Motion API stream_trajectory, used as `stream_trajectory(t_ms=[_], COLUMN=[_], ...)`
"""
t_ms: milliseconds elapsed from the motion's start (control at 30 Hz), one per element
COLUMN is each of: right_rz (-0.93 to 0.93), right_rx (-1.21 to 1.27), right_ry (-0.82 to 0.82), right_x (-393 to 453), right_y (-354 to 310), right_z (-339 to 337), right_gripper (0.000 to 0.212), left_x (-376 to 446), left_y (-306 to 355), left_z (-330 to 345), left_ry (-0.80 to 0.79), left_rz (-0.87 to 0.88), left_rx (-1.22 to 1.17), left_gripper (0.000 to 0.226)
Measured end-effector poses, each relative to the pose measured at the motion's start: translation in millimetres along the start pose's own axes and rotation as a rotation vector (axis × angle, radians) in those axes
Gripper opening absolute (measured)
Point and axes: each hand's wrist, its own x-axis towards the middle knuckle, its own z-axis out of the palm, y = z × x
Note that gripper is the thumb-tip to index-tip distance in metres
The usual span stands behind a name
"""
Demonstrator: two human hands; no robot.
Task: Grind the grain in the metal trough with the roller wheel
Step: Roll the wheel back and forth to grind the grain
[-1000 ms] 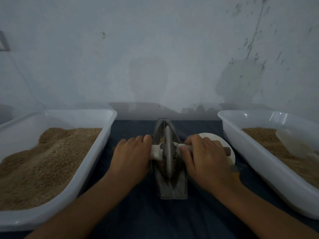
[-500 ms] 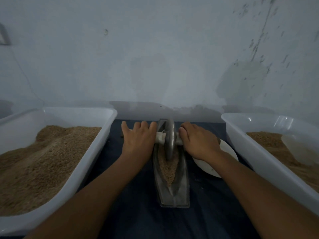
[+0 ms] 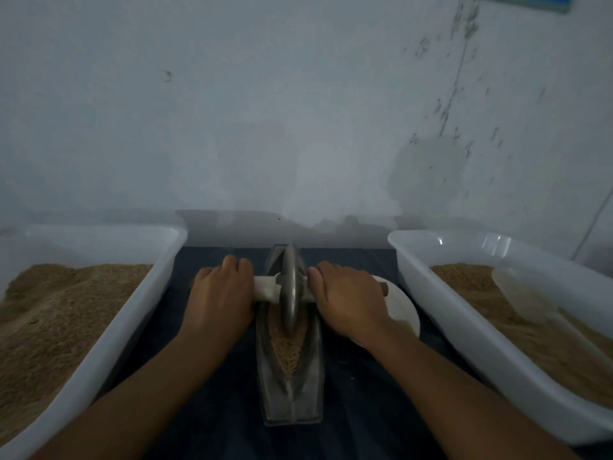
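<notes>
Head view shows the trough point(image 3: 292, 390) lying long-ways, from the wall edge of the tabletop toward the person. Wheel point(image 3: 289, 287) sits at its far end. Left hand point(image 3: 220, 298) and right hand point(image 3: 350, 302) each curl round the handle point(image 3: 265, 288), equally near. Grain point(image 3: 288, 350) lies nearer, so I think the wheel must roll back.

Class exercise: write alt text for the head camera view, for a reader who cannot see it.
Two hands, left hand and right hand, grip the axle of a roller wheel standing in a narrow metal trough of grain. White tubs of brown meal flank it on a dark cloth.
</notes>
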Motion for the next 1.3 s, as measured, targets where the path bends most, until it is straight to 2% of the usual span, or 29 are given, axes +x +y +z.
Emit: stream_trajectory(t_ms=[100,200,300,433,533,800,900,1067,1300], right_rz=[-0.035,-0.050,-0.047,-0.033,-0.045,-0.084,-0.074,-0.034,0.030], right_rx=[0.013,-0.036,0.001,0.106,0.123,0.128,0.120,0.092,0.052], right_ry=[0.010,-0.046,-0.050,0.004,0.058,0.189,0.116,-0.002,-0.074], right_x=[-17.3,-35.0,-51.6,-67.0,-69.9,-36.9,-17.6,16.5,47.8], right_y=[-4.8,-9.6,-14.0,-22.1,-24.3,-14.6,-5.0,8.9,14.7], right_z=[-8.9,-19.1,-29.3,-40.3,-41.5,-14.5,-1.3,11.3,20.8], right_gripper=[0.045,0.047,0.045,0.044,0.043,0.041,0.042,0.049,0.048], left_x=[-14.8,-28.6,-38.6,-46.7,-51.6,-31.1,-16.4,8.8,33.0], left_y=[2.4,3.5,5.8,5.7,4.3,-4.3,-2.4,1.6,-1.7], left_z=[-17.2,-28.1,-36.5,-41.6,-40.9,-13.8,-4.2,8.7,19.3], left_ry=[-0.037,-0.026,-0.093,-0.097,-0.044,-0.010,0.023,0.043,0.046], left_rz=[0.040,0.054,0.028,0.069,0.089,0.039,0.021,-0.012,-0.033], left_rx=[-0.011,0.020,0.059,0.082,-0.005,-0.027,-0.034,-0.010,-0.032], left_gripper=[0.034,0.038,0.035,0.036,0.040,0.036,0.027,0.026,0.027])
